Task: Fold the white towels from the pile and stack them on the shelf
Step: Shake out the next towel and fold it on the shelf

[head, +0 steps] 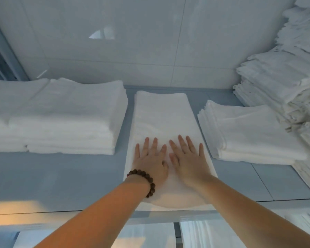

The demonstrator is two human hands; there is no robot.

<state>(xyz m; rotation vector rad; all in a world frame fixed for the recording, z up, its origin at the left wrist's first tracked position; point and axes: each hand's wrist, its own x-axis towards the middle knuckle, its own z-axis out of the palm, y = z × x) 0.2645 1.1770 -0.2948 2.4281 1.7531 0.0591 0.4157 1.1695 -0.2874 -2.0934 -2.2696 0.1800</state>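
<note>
Both hands — left hand [149, 159], right hand [188, 158] — press flat, fingers spread, on the towel [162, 115] running lengthwise away.

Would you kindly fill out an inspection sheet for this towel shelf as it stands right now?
Surface: pale shelf, warm light patch at its front left.
Job's things: long folded towel flat at centre, near end at the shelf's front edge; left stack beside it; lower right stack; untidy pile far right.
Clutter: nothing seen.
Hands: left hand and right hand pressed flat on the towel, side by side, fingers straight.
Cables: nothing seen.
Surroundings: glossy tiled wall behind; bead bracelet on the left wrist; white linen below the shelf.
</note>
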